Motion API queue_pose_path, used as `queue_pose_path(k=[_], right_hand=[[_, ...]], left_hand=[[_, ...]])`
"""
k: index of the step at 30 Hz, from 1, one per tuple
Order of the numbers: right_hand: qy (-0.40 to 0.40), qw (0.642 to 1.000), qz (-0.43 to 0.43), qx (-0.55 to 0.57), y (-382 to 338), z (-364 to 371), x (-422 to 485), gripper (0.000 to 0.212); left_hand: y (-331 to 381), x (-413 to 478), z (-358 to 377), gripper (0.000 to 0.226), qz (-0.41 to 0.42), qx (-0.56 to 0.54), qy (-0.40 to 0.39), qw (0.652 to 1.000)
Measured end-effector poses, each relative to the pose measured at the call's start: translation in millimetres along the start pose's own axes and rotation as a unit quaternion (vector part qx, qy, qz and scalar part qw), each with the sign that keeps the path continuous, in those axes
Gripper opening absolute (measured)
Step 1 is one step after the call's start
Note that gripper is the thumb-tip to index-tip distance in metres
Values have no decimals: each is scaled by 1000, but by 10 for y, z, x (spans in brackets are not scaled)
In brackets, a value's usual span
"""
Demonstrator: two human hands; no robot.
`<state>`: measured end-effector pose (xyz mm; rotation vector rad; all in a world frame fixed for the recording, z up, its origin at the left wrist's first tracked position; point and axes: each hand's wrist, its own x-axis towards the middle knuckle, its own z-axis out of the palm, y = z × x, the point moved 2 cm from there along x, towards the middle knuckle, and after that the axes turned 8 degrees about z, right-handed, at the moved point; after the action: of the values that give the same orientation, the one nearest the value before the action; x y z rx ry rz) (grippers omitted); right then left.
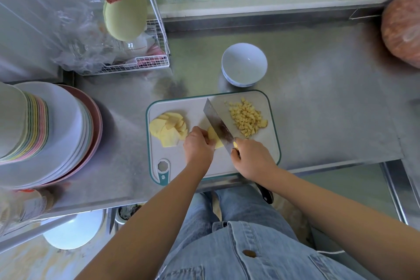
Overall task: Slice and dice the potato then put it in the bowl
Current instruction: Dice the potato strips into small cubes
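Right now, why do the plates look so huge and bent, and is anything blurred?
Head view: the wide-angle lens bulges the edges, so the plates loom and the counter curves; the middle, with board, knife and diced potato, is sharp; light is soft, with a mild shadow beside the plates and no harsh glare.

Brushed steel counter point(318, 109), matt plastic board point(268, 152), glossy ceramic bowl point(244, 65).

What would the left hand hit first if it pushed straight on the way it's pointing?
The left hand points away and to the right, fingers on a potato piece. Right behind that piece stands the knife, so it would likely meet the blade first; the gap is hard to judge.
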<state>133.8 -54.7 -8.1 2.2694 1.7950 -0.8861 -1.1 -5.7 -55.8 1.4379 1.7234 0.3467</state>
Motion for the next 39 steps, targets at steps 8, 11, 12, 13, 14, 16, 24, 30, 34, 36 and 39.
queue_pose_path(k=[8,11,12,13,14,16,24,30,34,36,39], right_hand=[[14,1000,4,-10,-59,76,75,14],[33,999,7,-10,-70,139,90,16],[41,999,10,-12,-60,158,85,18],[49,999,16,-9,-44,178,81,19],[57,998,22,2,-33,184,81,20],[61,997,27,34,-20,171,88,22],[45,998,-18,37,-12,5,30,19],[23,999,-21,-12,-33,48,-4,16],[23,1000,-12,-14,-54,93,-8,16],[28,999,-12,-19,-69,105,4,17],[28,999,-11,-25,-123,116,63,17]], left_hand=[[-1,18,8,15,-12,-8,-4,1000],[2,8,8,14,-13,-16,-4,1000],[3,4,5,14,-13,-17,-3,1000],[6,1,3,13,-12,-17,-2,1000],[10,-2,-5,12,-11,-16,-2,1000],[12,-21,-37,12,-15,-12,0,1000],[-9,-76,-103,7,-57,-41,22,997],[32,-79,-129,17,-81,-57,14,995],[55,-50,-131,16,-93,-55,11,994],[53,-37,-132,17,-97,-53,8,994],[49,-32,-139,22,-94,-51,2,994]])
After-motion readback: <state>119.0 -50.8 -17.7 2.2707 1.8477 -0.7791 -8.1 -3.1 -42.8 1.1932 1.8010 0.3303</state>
